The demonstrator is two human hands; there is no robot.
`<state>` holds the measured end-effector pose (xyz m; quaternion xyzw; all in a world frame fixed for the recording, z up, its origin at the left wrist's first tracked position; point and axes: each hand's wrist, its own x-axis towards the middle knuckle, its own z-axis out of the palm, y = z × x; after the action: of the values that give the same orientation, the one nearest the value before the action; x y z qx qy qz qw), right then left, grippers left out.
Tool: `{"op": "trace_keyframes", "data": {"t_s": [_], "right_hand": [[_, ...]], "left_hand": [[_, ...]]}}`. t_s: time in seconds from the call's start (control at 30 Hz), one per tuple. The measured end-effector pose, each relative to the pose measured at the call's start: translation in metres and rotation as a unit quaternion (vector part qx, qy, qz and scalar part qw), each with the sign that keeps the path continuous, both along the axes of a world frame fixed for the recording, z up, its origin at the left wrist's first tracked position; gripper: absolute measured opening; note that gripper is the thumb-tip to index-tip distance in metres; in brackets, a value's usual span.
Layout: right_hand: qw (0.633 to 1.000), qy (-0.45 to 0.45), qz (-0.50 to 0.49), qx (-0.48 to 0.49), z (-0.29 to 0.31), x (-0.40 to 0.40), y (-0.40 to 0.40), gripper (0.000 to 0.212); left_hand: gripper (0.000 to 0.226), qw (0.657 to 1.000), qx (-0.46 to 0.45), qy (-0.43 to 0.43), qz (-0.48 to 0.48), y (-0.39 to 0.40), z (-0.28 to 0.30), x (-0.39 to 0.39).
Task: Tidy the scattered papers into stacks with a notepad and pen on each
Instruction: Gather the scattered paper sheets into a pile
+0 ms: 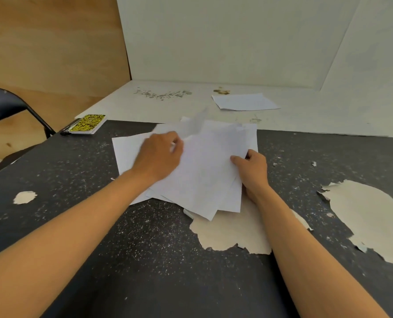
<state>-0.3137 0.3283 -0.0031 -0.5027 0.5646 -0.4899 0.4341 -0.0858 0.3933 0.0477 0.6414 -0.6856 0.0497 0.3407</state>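
Observation:
Several white paper sheets (204,171) lie fanned in a loose pile in the middle of the dark table. My left hand (161,157) rests on the pile's left part, fingers closed on a sheet whose far edge is lifted and blurred. My right hand (252,168) pinches the pile's right edge, thumb on top. A second small stack of paper (244,102) lies far back on the white surface. A yellow-and-black patterned notepad (88,124) sits at the far left, with a dark pen (68,129) lying along its left side.
The black speckled tabletop (131,249) has peeled beige patches (370,216) at the right and under the pile's near edge. A black folding chair (9,106) stands to the far left. White boards (225,42) wall off the back.

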Motion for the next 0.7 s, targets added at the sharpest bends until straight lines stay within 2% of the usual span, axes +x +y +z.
{"op": "trace_keyframes", "data": {"t_s": [0.1,0.2,0.27,0.33,0.4,0.47,0.5,0.53,0.6,0.63,0.67,0.7], "right_hand": [[0.998,-0.058,0.004,0.032,0.007,0.000,0.001,0.050],[0.995,-0.076,0.026,0.065,0.020,-0.001,0.007,0.063],[0.995,-0.071,0.044,0.054,0.020,-0.003,0.009,0.053],[0.998,-0.034,0.035,0.027,0.014,-0.002,0.010,0.026],[1.000,-0.004,0.025,0.012,0.009,-0.001,0.010,0.024],[0.999,0.006,0.032,0.007,0.008,-0.001,0.009,0.028],[0.999,0.013,0.039,0.001,0.008,-0.002,0.009,0.029],[0.999,0.017,0.046,-0.003,0.009,-0.003,0.009,0.030],[0.998,0.021,0.060,-0.011,0.009,-0.004,0.010,0.031],[0.997,0.024,0.070,-0.015,0.009,-0.003,0.010,0.031],[0.996,0.026,0.080,-0.018,0.008,-0.003,0.010,0.031],[0.995,0.032,0.089,-0.022,0.008,-0.001,0.011,0.031]], "left_hand": [[0.030,0.993,0.069,0.017,-0.097,0.014,-0.009,-0.043],[0.036,0.979,0.136,0.008,-0.153,0.027,-0.021,-0.074],[0.046,0.972,0.162,0.032,-0.170,0.030,-0.024,-0.079],[0.048,0.967,0.167,0.092,-0.169,0.026,-0.022,-0.072],[0.043,0.977,0.123,0.127,-0.120,0.018,-0.019,-0.053],[0.037,0.992,0.066,0.110,-0.001,0.006,-0.017,-0.022],[0.033,0.991,0.066,0.084,0.075,-0.001,-0.017,-0.001],[0.038,0.981,0.103,0.046,0.156,-0.007,-0.020,0.021],[0.069,0.925,0.256,-0.007,0.280,-0.010,-0.025,0.057],[0.082,0.900,0.311,-0.001,0.306,-0.008,-0.027,0.068],[0.089,0.889,0.333,0.010,0.314,-0.006,-0.032,0.076],[0.089,0.894,0.326,0.010,0.308,-0.003,-0.035,0.079]]}}
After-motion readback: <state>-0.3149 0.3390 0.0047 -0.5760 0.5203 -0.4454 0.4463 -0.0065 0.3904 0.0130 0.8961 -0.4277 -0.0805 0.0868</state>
